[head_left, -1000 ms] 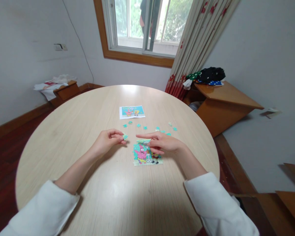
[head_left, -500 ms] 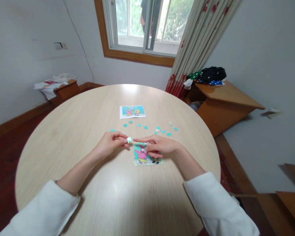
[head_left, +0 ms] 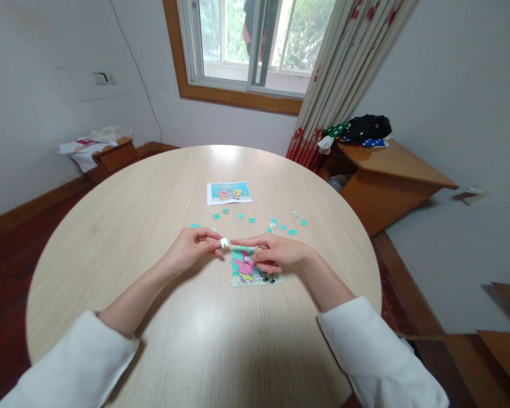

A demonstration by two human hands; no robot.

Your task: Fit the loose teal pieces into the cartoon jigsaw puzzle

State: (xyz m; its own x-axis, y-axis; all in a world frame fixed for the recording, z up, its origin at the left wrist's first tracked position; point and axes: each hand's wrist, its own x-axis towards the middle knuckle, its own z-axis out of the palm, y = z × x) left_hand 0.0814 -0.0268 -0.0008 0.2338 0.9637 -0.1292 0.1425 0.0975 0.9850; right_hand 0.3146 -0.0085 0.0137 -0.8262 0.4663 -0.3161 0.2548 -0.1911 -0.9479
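My left hand (head_left: 191, 247) pinches a small pale jigsaw piece (head_left: 225, 242) between thumb and fingertips, just above the table. The forefinger of my right hand (head_left: 280, 251) stretches left, its tip at or close to the piece's edge; whether it touches I cannot tell. The other right fingers are bent loosely, with nothing visible in them. Below that hand lies a partly joined jigsaw puzzle (head_left: 245, 269) showing a pink starfish character on turquoise. Its upper right part is hidden by my right hand. Loose turquoise jigsaw pieces (head_left: 292, 232) lie scattered beyond both hands.
A printed picture (head_left: 229, 192) with the same cartoon characters lies farther back on the round wooden table (head_left: 161, 340). Past the table's right edge stands a wooden cabinet (head_left: 391, 181) with cloths (head_left: 365, 130) on top. A window (head_left: 255, 51) and curtain (head_left: 335, 68) are behind.
The piece in my left hand has turned slightly, so its face looks paler. Both hands have otherwise hardly moved.
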